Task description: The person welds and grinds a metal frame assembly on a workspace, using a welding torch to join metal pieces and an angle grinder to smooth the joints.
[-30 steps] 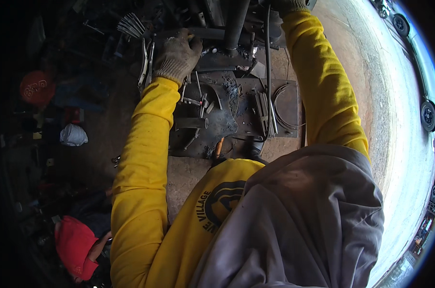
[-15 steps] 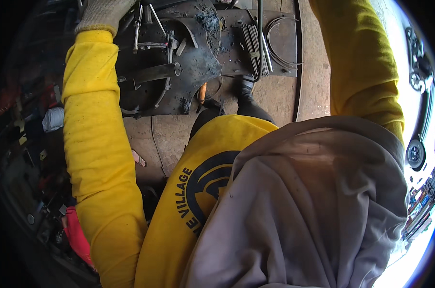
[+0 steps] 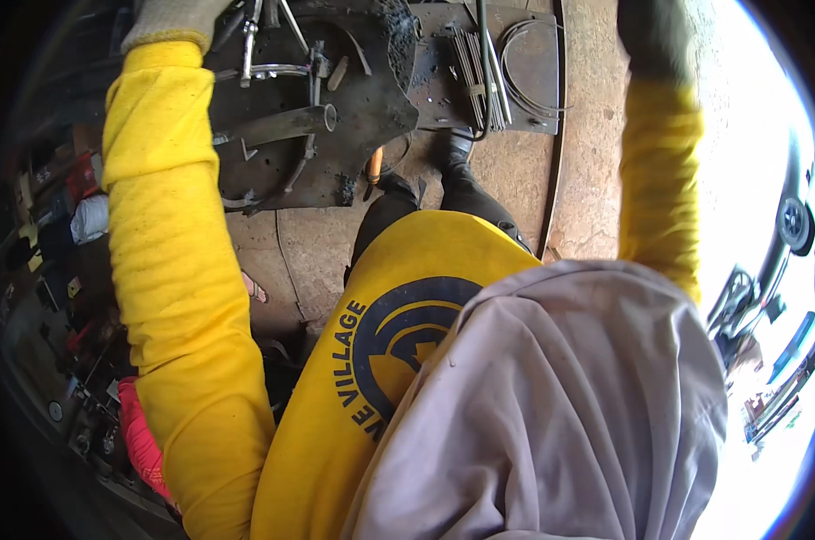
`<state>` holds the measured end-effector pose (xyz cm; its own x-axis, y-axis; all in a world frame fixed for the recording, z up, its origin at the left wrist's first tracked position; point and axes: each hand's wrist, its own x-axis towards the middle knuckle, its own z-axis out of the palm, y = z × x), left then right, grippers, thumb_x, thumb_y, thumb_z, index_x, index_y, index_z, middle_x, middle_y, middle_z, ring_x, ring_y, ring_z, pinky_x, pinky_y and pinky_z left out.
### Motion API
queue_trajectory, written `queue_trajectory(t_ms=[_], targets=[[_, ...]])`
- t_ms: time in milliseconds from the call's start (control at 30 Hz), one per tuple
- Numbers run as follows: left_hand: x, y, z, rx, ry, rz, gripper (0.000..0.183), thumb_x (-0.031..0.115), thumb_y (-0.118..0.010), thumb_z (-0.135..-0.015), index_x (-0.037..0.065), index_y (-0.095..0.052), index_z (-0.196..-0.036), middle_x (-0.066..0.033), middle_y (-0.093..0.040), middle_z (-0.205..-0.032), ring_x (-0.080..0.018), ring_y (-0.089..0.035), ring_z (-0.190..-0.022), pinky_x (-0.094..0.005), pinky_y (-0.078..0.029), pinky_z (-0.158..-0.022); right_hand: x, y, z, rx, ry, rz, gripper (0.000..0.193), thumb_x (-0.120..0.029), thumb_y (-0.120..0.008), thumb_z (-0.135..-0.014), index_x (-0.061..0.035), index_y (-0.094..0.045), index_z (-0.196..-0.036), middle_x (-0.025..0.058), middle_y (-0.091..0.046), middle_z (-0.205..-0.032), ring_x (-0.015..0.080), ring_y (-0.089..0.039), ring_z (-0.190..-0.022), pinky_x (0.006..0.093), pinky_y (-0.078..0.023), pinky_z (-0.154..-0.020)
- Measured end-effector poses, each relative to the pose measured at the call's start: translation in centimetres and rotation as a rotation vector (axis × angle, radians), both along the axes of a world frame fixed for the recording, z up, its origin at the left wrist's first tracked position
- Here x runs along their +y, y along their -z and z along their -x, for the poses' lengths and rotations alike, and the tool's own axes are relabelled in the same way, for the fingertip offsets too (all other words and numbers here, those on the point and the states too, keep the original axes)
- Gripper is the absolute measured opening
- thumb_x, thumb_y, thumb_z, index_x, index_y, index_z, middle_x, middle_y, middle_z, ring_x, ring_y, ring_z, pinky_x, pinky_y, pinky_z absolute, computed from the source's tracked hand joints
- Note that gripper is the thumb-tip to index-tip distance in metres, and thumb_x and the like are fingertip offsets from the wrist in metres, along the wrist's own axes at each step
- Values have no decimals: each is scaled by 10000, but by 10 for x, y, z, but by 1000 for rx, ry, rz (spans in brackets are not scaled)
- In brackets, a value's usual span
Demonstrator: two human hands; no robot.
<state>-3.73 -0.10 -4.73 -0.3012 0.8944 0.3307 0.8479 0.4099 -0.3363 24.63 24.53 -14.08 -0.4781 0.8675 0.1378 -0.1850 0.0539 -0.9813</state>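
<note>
My left hand (image 3: 175, 22) wears a pale knitted glove at the top left, beside a dark metal worktop. Its fingers run past the upper edge, so any grip is hidden. My right hand (image 3: 655, 40), in a dark-looking glove, is smeared by motion at the top right, above the brown floor. What it holds, if anything, does not show. Nearest my left hand are a bright metal frame piece (image 3: 249, 56) and, lower down, a metal tube (image 3: 286, 129) with a flared end, both lying on the worktop (image 3: 367, 103).
A bundle of thin rods (image 3: 471, 74) and a coil of wire (image 3: 508, 67) lie on a flat metal sheet (image 3: 540, 85). A dark cable (image 3: 486, 63) hangs across it. An orange handle (image 3: 375, 166) shows by my legs. Someone's foot (image 3: 255, 288) is at the left.
My right hand has come into view at the top right, its sleeve swung lower and more upright. My left hand has shifted slightly left and up. The view has tilted a little.
</note>
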Motion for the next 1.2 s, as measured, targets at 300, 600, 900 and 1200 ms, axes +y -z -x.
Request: queue_trajectory(t_ms=[300,600,900,1200], targets=[[6,-21,-11,-538,-277,-228,335,328,-635,-975,32,-639,-1131,-211,-731,-919,-393,-721,-909,-471,-570,-801,-229,271,-306,-1483,-454,342,762,-571,-671,-893,-56,-562,-1445,261,-654,-1332,396,-608,-1283,422,-476,-1086],[6,-15,-7,-578,-210,-242,338,347,-625,-980,45,-611,-1131,-260,-705,-967,-468,-688,-950,-527,-552,-815,-230,303,-373,-1327,-671,734,636,-434,-678,-937,-10,-592,-1405,142,-735,-1021,254,-717,-832,384,-579,-742],[7,-3,0,-502,-323,-184,457,424,-597,-996,59,-566,-1269,-268,-651,-1199,-464,-584,-1201,-556,-491,-982,-163,262,-205,-799,-276,623,591,-366,-663,-986,3,-555,-1434,93,-704,-1035,149,-647,-786,306,-544,-700],[12,8,18,-544,-259,-169,522,435,-655,-965,38,-561,-1290,-274,-602,-1294,-450,-544,-1263,-538,-475,-1034,-161,287,-247,-1055,-374,675,590,-342,-673,-974,19,-558,-1425,110,-722,-1030,168,-659,-744,327,-551,-657]])
